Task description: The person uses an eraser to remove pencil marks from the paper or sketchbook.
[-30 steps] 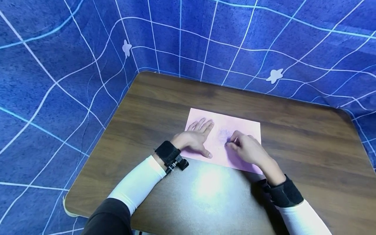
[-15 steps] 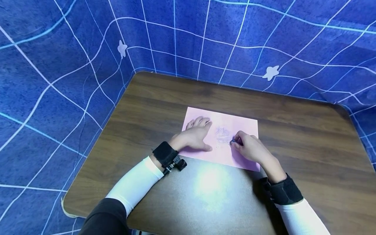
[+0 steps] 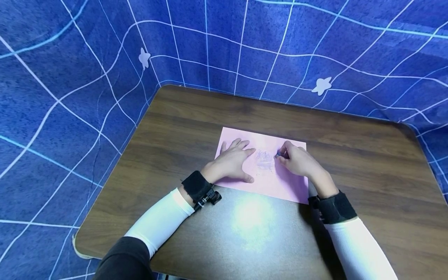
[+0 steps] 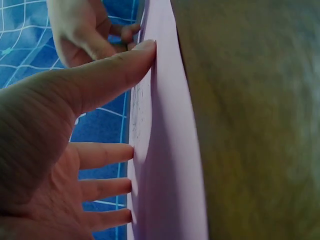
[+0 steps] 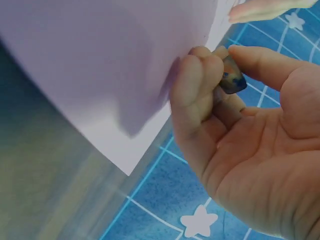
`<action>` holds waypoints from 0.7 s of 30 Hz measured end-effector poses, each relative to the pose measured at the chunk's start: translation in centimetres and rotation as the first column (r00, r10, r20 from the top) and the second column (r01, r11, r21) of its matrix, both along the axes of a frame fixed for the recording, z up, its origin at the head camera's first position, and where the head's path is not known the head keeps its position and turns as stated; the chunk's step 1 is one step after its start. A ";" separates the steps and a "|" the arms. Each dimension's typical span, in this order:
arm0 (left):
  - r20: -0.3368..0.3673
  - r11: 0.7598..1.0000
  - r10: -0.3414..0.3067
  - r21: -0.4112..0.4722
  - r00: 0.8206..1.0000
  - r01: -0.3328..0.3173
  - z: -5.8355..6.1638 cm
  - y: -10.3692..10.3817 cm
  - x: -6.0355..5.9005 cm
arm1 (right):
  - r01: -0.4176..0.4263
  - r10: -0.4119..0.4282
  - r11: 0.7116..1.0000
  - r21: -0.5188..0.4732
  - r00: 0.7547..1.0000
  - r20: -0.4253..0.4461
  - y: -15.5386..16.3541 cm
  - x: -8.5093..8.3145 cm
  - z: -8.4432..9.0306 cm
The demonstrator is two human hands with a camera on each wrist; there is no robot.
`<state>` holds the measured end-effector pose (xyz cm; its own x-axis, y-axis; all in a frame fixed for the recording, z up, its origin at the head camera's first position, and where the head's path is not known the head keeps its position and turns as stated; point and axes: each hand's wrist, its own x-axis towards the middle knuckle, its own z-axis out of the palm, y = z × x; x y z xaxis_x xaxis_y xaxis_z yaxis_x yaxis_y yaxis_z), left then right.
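Since the frame half a second ago, the person's right hand (image 3: 297, 159) has slid a little toward 12 o'clock over the pink paper (image 3: 267, 183), and the fingers of the left hand (image 3: 230, 161) have spread wider.

The paper lies flat-looking on the brown table (image 3: 367, 175), its far edge tipping down toward 3 o'clock. It is a plain, pale pink rectangle, deepening to mauve where the right hand's shadow falls toward 5 o'clock. Around its middle sits a faint scribble (image 3: 265, 159) of thin blue-purple strokes, too fine to read, with a few specks near 6 o'clock of it.

At 3 o'clock of the scribble, the right hand pinches a small stub (image 5: 233, 79) between thumb and curled fingers; its showing end is blunt, brownish grey and blotched with dark blue. Whether it touches the paper cannot be told.

At 9 o'clock, the left hand is spread, fingers nearly straight and grasping nothing, fingertips and thumb resting on the paper.

Beyond the table hangs blue cloth (image 3: 224, 46), with one white star (image 3: 322, 86) toward 1 o'clock.
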<state>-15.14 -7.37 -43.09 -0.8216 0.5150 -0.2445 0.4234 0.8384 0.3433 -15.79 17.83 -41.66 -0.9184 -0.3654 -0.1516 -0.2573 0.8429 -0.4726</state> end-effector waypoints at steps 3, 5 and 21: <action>0.015 1.000 -0.007 -0.010 1.000 0.007 0.1 -0.1 0.0 | -0.013 0.014 1.000 0.023 1.000 -0.024 -0.4 -1.2 -0.2; 0.016 1.000 -0.010 -0.024 1.000 0.011 0.2 0.0 0.0 | -0.024 0.026 0.999 0.041 0.999 -0.042 -0.6 -1.7 -0.4; 0.027 0.999 0.008 -0.049 1.000 -0.007 0.2 0.4 0.0 | -0.103 0.102 0.995 -0.010 0.993 -0.062 -0.1 1.6 -1.0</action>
